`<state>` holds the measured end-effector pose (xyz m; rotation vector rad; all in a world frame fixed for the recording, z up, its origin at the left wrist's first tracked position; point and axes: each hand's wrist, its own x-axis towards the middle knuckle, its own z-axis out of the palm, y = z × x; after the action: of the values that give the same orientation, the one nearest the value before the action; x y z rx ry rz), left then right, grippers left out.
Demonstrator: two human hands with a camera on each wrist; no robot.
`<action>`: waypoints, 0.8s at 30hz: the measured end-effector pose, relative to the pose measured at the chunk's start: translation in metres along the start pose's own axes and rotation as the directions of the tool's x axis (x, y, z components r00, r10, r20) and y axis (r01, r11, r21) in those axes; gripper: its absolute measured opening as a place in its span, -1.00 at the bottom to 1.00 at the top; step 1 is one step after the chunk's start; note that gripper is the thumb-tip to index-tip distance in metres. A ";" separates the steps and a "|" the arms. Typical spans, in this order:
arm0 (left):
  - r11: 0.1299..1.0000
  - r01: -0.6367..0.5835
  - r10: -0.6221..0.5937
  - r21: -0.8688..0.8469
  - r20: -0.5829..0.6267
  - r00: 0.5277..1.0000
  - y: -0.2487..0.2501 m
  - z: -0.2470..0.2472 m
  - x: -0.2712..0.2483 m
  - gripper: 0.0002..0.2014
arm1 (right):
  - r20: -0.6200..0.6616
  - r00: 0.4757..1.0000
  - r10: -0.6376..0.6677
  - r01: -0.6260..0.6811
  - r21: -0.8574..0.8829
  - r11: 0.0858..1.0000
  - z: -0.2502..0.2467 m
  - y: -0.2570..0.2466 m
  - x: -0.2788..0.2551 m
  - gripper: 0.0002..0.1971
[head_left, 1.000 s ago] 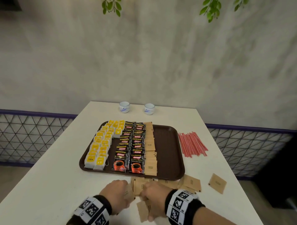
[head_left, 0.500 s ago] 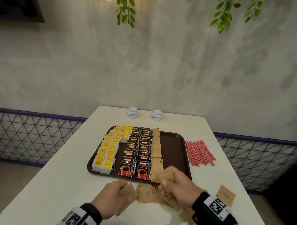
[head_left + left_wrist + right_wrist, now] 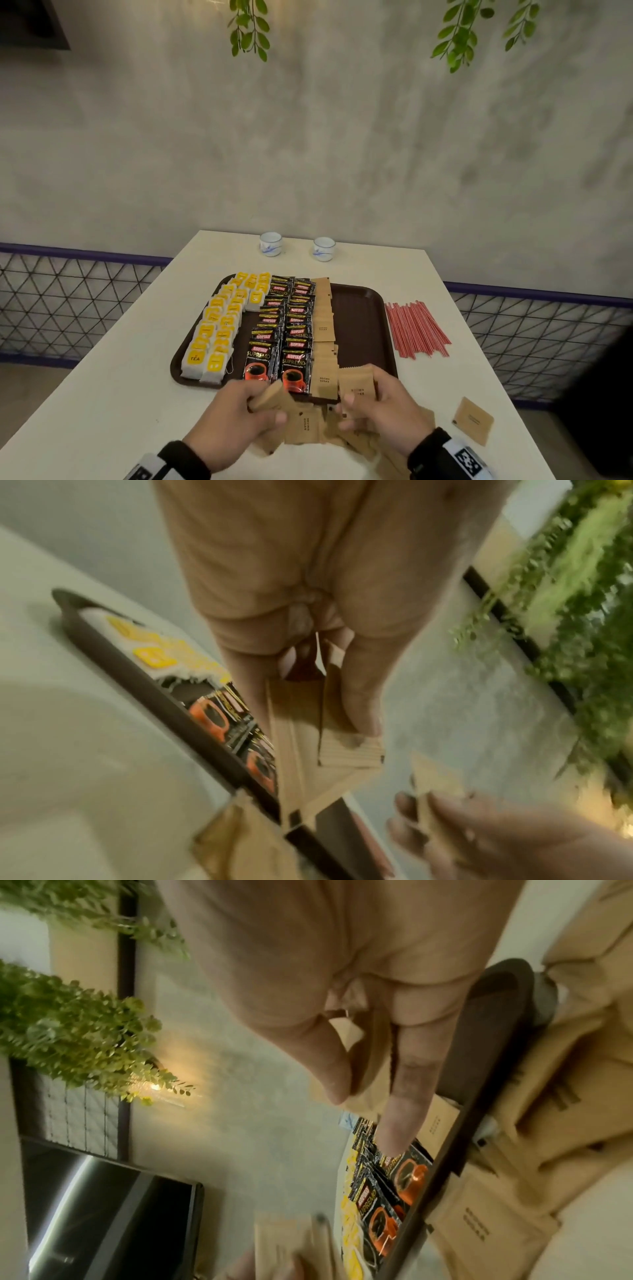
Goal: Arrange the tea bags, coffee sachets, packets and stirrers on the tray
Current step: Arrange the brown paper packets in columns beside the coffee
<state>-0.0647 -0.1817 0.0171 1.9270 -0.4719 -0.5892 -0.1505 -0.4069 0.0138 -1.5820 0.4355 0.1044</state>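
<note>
A brown tray (image 3: 363, 318) holds rows of yellow-tagged tea bags (image 3: 219, 329), black coffee sachets (image 3: 291, 322) and a column of tan sugar packets (image 3: 323, 318). My left hand (image 3: 253, 407) grips a small stack of tan packets (image 3: 329, 723) just before the tray's near edge. My right hand (image 3: 373, 397) pinches a tan packet (image 3: 356, 383) over the tray's near rim, beside the packet column. Loose tan packets (image 3: 308, 428) lie heaped on the table under both hands. Red stirrers (image 3: 416, 327) lie on the table right of the tray.
Two small white cups (image 3: 270, 244) (image 3: 323, 248) stand at the table's far edge. One stray tan packet (image 3: 473, 420) lies near the right edge. The table (image 3: 102, 394) stands against a grey wall, with wire railing on both sides and leaves hanging above.
My right hand has lifted a packet from the heap and carried it forward over the tray's near rim. The left hand has risen slightly, still holding its packets.
</note>
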 end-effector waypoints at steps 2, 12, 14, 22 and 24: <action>0.981 -0.018 0.013 -0.191 -0.030 0.999 0.005 0.005 0.005 -0.87 | 0.028 0.999 0.030 -0.032 0.055 0.998 0.004 0.002 -0.001 -0.73; 0.911 -0.039 -0.022 -0.411 -0.141 0.990 0.022 0.037 0.028 -0.81 | 0.197 0.980 0.016 -0.103 0.439 0.893 0.022 0.002 0.000 -0.73; 0.908 -0.055 -0.016 -0.415 -0.164 0.986 0.027 0.036 0.031 -0.84 | 0.206 0.978 -0.037 -0.059 0.440 0.896 0.021 0.001 0.001 -0.60; 0.846 -0.077 -0.029 -0.527 -0.189 0.981 0.040 0.033 0.035 -0.86 | -0.015 0.997 -0.071 0.071 0.350 0.934 0.018 -0.014 0.008 -0.72; 0.818 -0.093 -0.026 -0.568 -0.197 0.980 0.042 0.033 0.035 -0.86 | -0.043 0.996 -0.075 0.085 0.345 0.935 0.019 -0.017 0.008 -0.76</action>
<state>-0.0594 -0.2424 0.0372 1.3680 -0.1665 -0.4448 -0.1333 -0.3904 0.0262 -1.2514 0.3876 -0.0566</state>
